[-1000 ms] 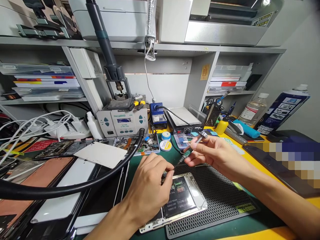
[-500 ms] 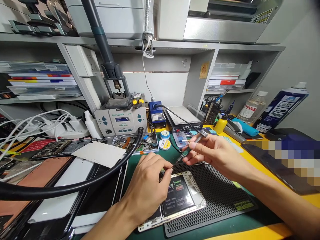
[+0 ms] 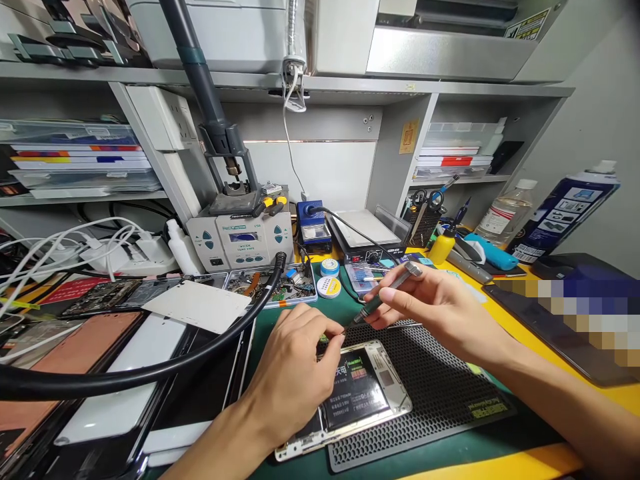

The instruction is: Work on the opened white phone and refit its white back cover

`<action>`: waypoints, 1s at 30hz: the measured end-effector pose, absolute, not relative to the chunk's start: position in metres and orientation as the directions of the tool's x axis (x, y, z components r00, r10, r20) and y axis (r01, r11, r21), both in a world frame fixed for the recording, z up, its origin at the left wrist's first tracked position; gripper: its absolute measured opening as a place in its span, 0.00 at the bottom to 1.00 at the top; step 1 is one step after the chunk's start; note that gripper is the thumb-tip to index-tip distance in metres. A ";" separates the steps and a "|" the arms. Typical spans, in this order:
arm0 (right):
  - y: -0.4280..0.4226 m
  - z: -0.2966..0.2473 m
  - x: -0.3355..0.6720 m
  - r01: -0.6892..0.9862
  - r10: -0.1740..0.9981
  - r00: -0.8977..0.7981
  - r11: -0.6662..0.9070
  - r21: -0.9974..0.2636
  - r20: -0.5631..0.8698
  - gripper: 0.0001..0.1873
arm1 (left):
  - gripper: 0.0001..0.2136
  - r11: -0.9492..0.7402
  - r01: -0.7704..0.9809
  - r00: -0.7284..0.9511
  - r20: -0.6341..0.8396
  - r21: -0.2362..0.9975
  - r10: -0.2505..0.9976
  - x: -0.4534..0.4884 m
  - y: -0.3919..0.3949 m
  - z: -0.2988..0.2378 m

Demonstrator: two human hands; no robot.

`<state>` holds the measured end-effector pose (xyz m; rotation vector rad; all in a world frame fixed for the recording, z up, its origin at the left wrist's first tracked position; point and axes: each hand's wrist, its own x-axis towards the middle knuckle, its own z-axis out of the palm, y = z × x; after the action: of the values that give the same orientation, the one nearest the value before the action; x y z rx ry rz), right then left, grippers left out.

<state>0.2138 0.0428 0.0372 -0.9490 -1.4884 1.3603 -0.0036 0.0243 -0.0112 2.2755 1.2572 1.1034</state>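
Far left of the counter (image 3: pixel 450 460): white cables (image 3: pixel 60 247), a stack of opened phone housings (image 3: pixel 100 373), and a thick black hose (image 3: pixel 150 373) curving across them up to the grey rework station (image 3: pixel 240 240).

Centre-left: the left hand (image 3: pixel 295 373), fingers pinched together at the top edge of the opened phone (image 3: pixel 357 397) (whatever sits between the fingertips is too small to make out). The phone lies back-open, its black battery face up, half on the green surface and half on the black ribbed mat (image 3: pixel 435 387).

Centre-right: the right hand (image 3: pixel 435 307), closed in a pen grip on a slim screwdriver (image 3: pixel 385 297), tip slanting down-left just beside the left fingertips above the phone's top edge.

Behind: parts tray (image 3: pixel 280 287), two solder reels (image 3: pixel 330 277), blue tip stand (image 3: pixel 313 227).

Far right: yellow squeeze bottle (image 3: pixel 443 247), clear bottle (image 3: pixel 505 213), blue canister (image 3: pixel 565 213).
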 end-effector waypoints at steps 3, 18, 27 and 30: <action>0.040 0.038 0.213 -0.010 0.941 -0.310 0.137 -0.991 0.133 0.08 | 0.06 -0.568 0.575 0.320 0.478 0.588 0.818 -0.004 0.025 -0.012; 0.023 0.029 0.203 0.043 0.858 -0.314 0.441 -0.897 0.407 0.28 | 0.07 -0.595 0.560 0.352 0.485 0.576 0.801 -0.002 0.023 -0.008; 0.007 0.037 0.206 0.138 0.808 -0.314 0.558 -0.818 0.498 0.36 | 0.06 -0.676 0.452 0.419 0.530 0.582 0.737 0.005 0.016 -0.003; 0.004 0.039 0.209 0.182 0.802 -0.329 0.572 -0.800 0.498 0.38 | 0.06 -0.676 0.442 0.435 0.518 0.590 0.737 0.006 0.013 -0.003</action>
<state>0.2089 0.0039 0.0386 -0.8044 -1.8269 0.7944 0.0064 0.0133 -0.0030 2.3260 1.0042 1.1092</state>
